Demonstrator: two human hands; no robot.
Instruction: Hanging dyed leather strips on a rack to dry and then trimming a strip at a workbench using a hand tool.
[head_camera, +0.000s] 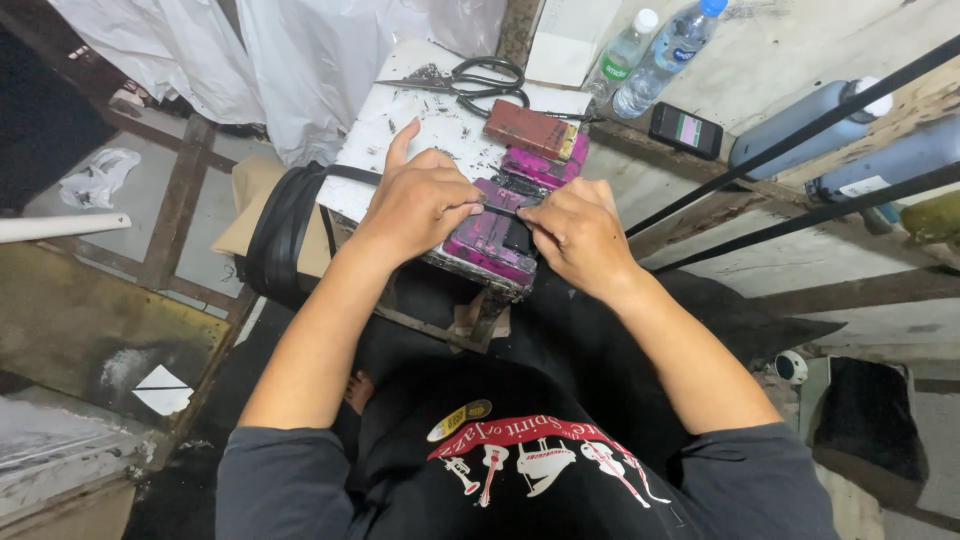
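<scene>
Both hands are pinching a thin dark strip (508, 207) over the magenta-stained block (492, 243) at the desk's (400, 130) near edge, left hand (418, 200) bracing, right hand (578, 235) pulling taut.

A thin dark strip (512, 208) lay flat across the top of a magenta-stained block (490, 245), pinched at each end by fingertips. The block sat at the near edge of the white, ink-flecked desk (400, 130), tilted slightly rightward.
</scene>
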